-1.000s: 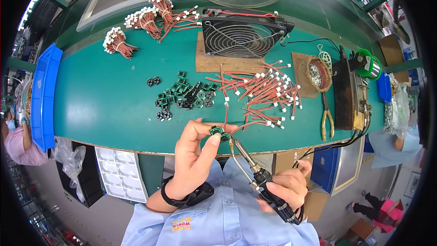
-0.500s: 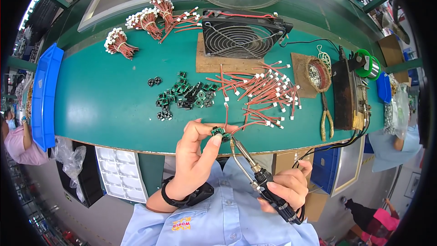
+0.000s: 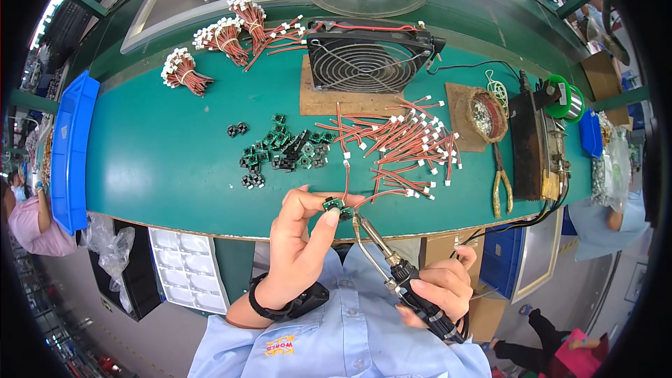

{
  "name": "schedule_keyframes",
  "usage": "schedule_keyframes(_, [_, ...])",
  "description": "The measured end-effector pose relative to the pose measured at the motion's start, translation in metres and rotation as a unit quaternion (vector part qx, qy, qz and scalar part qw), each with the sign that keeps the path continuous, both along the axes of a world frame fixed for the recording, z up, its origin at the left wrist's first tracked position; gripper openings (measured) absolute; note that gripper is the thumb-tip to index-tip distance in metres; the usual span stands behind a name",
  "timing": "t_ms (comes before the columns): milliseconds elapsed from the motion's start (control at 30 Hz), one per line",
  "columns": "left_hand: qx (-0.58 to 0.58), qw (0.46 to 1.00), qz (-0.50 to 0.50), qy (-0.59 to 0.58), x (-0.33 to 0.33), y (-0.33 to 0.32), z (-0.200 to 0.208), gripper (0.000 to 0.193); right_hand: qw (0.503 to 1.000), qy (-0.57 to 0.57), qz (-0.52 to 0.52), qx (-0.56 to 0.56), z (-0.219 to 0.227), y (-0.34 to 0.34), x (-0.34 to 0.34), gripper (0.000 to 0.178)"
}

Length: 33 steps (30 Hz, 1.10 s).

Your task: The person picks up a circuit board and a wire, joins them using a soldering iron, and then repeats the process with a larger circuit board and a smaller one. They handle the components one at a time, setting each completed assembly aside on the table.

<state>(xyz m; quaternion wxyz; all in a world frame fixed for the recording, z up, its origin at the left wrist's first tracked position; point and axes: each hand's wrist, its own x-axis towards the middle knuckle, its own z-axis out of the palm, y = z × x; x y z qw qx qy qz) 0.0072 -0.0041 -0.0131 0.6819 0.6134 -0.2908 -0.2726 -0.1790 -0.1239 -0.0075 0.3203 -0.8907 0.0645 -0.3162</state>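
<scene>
Gripping soldering iron (image 3: pixel 407 278) in curled right hand (image 3: pixel 446 291), nearer than the fan (image 3: pixel 365 63). Pinching green circuit boards (image 3: pixel 332 204) between thumb and finger of left hand (image 3: pixel 302 224), before the fan. Facing red wires (image 3: pixel 402 134) close before the fan, loose boards (image 3: pixel 280 138) to its near left.

The head fisheye looks down over the bench (image 3: pixel 161 154).

I see a light-blue shirt (image 3: pixel 329 336) with pale round buttons (image 3: pixel 359 363) running down its front. Small yellow and pink lettering (image 3: pixel 281 345) marks the left chest. A narrow black strap (image 3: pixel 255 299) circles the left wrist (image 3: pixel 274 290), a broader black piece (image 3: pixel 308 299) adjoining it.
</scene>
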Motion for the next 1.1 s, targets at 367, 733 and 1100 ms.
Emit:
schedule_keyframes(367, [-0.024,0.998,-0.007,0.053,-0.003,0.0,0.002,0.005,1.0,-0.008,-0.003,0.008,-0.005,0.003,-0.005,0.039])
schedule_keyframes(733, [-0.015,0.998,-0.01,0.054,-0.002,0.002,0.003,0.006,1.0,-0.003,0.013,0.023,0.002,-0.008,-0.017,0.042])
schedule_keyframes(1100, [-0.088,0.967,0.006,0.24,0.0,0.007,0.026,0.011,0.92,0.018,-0.389,0.049,-0.037,-0.074,0.021,0.038])
